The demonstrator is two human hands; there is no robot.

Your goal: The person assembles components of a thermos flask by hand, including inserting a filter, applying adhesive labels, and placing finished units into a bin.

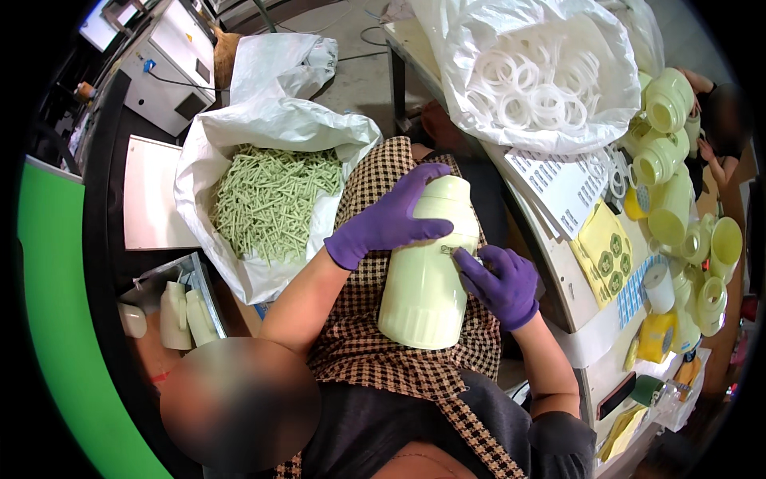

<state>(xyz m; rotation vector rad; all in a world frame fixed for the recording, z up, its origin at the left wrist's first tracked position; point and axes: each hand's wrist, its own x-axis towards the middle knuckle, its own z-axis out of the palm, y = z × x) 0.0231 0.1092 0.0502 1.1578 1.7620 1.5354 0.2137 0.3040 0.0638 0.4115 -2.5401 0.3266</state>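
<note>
Though crowded, table above grey floor

- Head view: looks steeply down from the wearer's head onto the brown-and-black checked cloth apron.
- Nearest, along the lower edge: the dark grey cloth shirt.
- Near, mid-frame: the pale yellow-green plastic flask.
- Wide fisheye: the long green panel curves at left.

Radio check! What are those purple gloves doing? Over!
Left hand gripping pale green flask near top. Right hand at its side. Nothing visibly in the way.
</note>
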